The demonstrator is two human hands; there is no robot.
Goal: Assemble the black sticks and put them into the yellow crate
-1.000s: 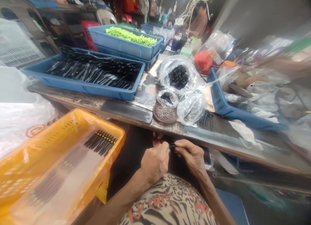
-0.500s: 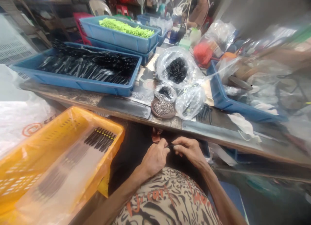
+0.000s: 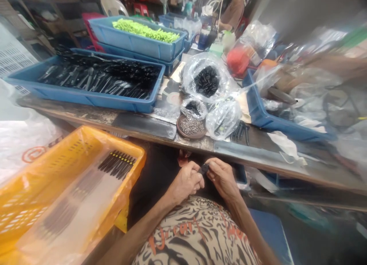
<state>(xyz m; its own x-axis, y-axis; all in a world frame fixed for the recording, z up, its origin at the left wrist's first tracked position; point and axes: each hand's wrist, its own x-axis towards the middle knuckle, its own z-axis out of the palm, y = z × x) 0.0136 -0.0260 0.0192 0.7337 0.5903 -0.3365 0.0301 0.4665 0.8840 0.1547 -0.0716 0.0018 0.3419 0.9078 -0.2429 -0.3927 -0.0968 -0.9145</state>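
A small black part (image 3: 203, 168) sits between my two hands, just below the front edge of the bench; its exact kind is too small to make out. My left hand (image 3: 187, 180) is closed, with thumb and fingers pinched on the part from the left. My right hand (image 3: 222, 177) is closed too, its fingertips gripping the part from the right. On the bench edge beyond them stand a round brown dish (image 3: 191, 126) of small metal pins or screws, a small plastic bag (image 3: 194, 108) of black pieces, and another clear bag (image 3: 223, 120). Several black pieces (image 3: 241, 132) lie beside it.
At my left a yellow crate (image 3: 114, 143) holds rows of black pieces with yellow dots. A blue tray (image 3: 86, 99) of black parts and another tray (image 3: 169, 49) of bright green parts stand behind. A larger bag (image 3: 206, 79) and a cluttered blue bin (image 3: 258, 108) are on the bench.
My hands have turned the black part upward, so more of it shows. The right hand has moved slightly up and left, and its fingers are curled more.
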